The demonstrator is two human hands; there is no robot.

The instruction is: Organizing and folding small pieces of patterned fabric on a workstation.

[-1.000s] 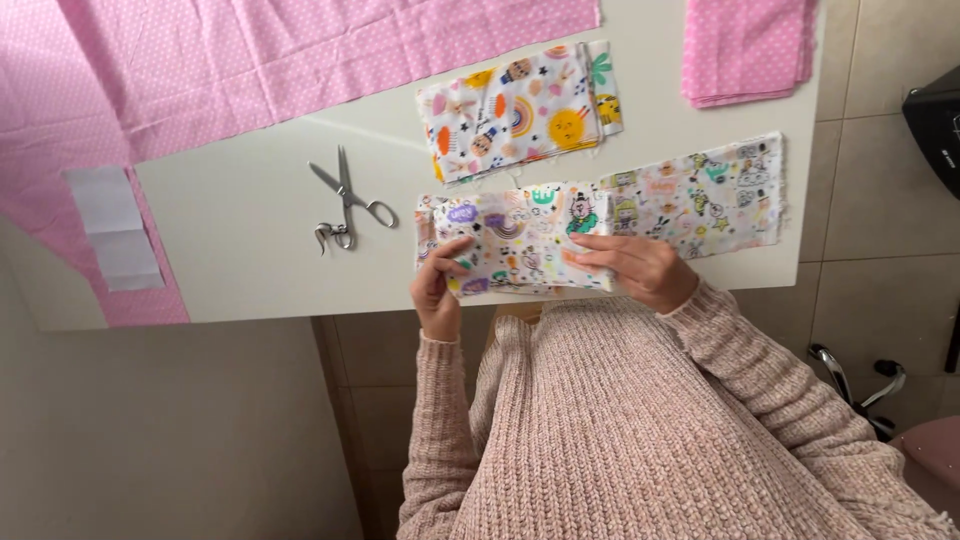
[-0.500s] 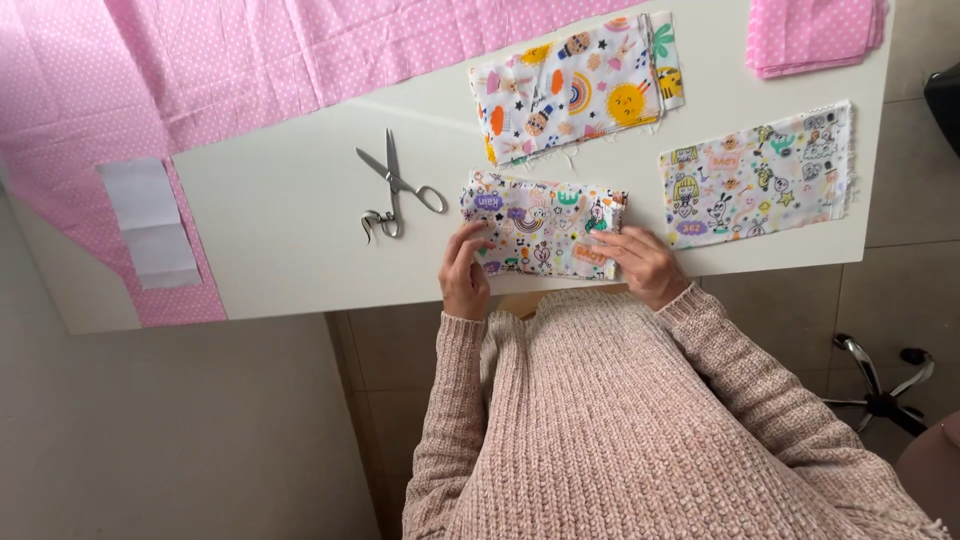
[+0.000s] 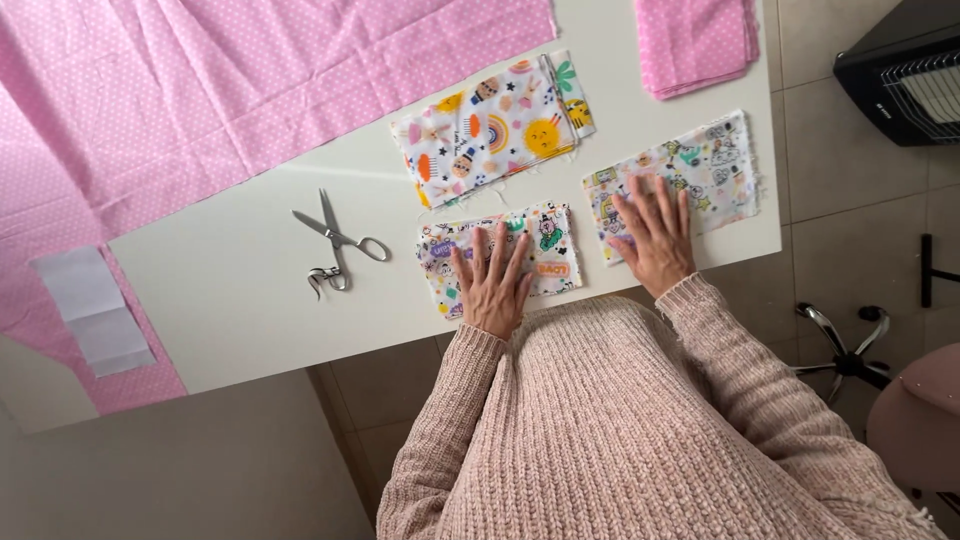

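Two printed fabric pieces (image 3: 545,250) (image 3: 715,165) under flat hands (image 3: 493,285) (image 3: 655,235)

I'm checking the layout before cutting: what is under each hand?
The left hand lies flat on a folded printed fabric piece; the right hand on another printed piece. Both lie on the white table. Anything beneath the fabric is covered.

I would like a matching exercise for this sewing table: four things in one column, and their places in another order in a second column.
Things:
1. scissors
2. left hand
3. right hand
4. folded pink fabric

Places:
A. flat on the right printed piece
B. far right corner of the table
C. flat on the middle printed piece
D. on bare table, left of the printed pieces

Pairs: 1-D, 2-C, 3-A, 4-B
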